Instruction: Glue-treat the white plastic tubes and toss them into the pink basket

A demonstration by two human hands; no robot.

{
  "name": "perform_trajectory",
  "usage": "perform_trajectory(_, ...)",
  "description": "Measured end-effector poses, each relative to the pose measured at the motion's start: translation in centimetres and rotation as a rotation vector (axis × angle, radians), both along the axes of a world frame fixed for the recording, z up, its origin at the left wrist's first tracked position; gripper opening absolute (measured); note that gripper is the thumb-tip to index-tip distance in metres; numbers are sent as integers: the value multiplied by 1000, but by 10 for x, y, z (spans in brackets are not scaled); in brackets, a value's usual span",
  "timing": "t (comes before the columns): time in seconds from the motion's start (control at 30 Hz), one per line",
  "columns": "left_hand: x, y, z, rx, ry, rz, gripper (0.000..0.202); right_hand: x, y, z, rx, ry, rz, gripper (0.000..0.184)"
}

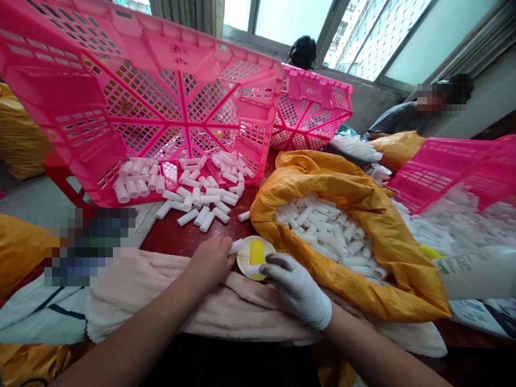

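The white plastic tube (pixel 236 246) sat clenched in my left hand's fingers (pixel 215 259), its end just over a small plate (pixel 243 263) bearing a yellow pad (pixel 257 252). My gloved right hand (pixel 296 287) was beside the plate; I couldn't tell whether its fingers gripped anything. Loose tubes (pixel 197 207) lay on the red surface (pixel 173 239).

Head-worn view, facing forward, tilted down
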State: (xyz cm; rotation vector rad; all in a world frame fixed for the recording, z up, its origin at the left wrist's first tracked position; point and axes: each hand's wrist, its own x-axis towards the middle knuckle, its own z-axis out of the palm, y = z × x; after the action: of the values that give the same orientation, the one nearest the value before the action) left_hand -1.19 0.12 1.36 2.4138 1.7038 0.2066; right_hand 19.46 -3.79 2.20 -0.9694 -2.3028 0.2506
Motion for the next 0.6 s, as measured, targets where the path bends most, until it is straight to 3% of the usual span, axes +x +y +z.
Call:
perform_trajectory(0.1,-1,-2,8,117,-50,-46,12,-6,6,2,-162,443,-192,26)
perform_trajectory(0.17,-1,-3,13,125,-70,-82,12,-9,10,5,-243,560,-233,22)
perform_trajectory(0.33,2,-6,19,96,-61,-179,12,-7,15,19,-316,560,-140,22)
perform_trajectory(0.5,8,-9,21,117,-103,-199,13,0,11,29,-466,454,-239,19)
perform_trajectory(0.6,10,-10,21,124,-92,-196,13,5,11,33,-533,393,-220,18)
